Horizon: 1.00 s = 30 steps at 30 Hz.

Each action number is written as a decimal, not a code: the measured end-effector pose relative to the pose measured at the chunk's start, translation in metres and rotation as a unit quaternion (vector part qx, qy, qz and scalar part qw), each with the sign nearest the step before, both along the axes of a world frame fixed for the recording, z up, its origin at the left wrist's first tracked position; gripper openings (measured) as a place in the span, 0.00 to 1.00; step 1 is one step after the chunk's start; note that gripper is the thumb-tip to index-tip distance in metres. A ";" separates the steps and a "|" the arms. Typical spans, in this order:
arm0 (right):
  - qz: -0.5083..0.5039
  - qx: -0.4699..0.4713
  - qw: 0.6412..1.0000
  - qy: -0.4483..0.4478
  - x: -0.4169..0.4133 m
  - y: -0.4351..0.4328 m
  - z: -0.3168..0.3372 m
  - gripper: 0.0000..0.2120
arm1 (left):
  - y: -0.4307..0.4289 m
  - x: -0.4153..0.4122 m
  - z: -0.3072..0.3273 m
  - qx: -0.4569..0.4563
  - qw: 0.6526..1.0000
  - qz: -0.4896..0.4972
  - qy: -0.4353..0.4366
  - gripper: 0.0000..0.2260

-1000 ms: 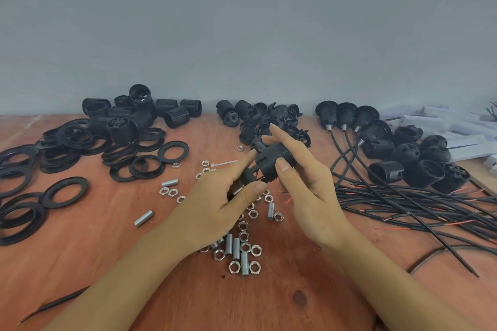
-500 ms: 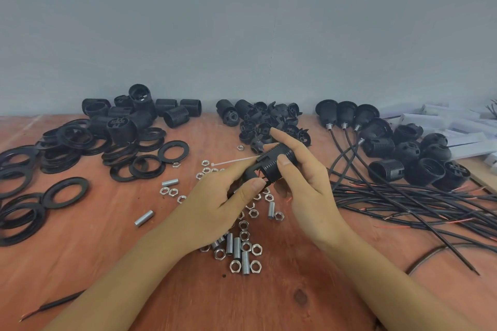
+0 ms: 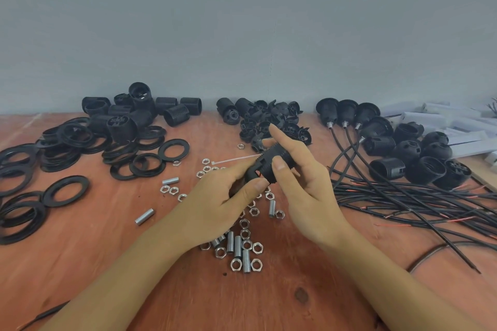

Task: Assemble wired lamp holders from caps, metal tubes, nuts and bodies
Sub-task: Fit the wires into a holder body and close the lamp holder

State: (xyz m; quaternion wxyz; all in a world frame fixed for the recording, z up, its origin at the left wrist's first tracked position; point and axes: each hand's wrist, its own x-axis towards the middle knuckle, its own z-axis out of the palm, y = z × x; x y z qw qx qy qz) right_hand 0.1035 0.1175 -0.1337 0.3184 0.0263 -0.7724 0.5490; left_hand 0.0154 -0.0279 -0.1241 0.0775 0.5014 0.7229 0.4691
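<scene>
Both hands gripped the lamp holder body (image 3: 274, 162) mid-table above the nuts (image 3: 243, 246): left hand (image 3: 223, 197) pinching its near-left end, right hand (image 3: 301, 177) its threaded far-right, axis running between them.

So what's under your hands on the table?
Silver nuts and short threaded metal tubes lie scattered on the wooden table. The left hand and right hand, holding a black lamp holder, cover part of the pile.
</scene>
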 end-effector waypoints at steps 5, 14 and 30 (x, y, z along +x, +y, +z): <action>-0.008 -0.024 1.000 0.010 0.000 0.000 0.002 0.19 | -0.001 -0.002 0.002 -0.004 0.997 -0.020 -0.073 0.16; 0.024 -0.203 0.976 -0.073 -0.003 0.008 0.013 0.17 | 0.002 -0.001 0.008 0.041 0.958 -0.016 -0.285 0.16; -0.028 -0.247 0.957 -0.151 -0.007 0.008 0.012 0.29 | 0.001 -0.003 0.005 0.002 0.970 0.012 -0.241 0.19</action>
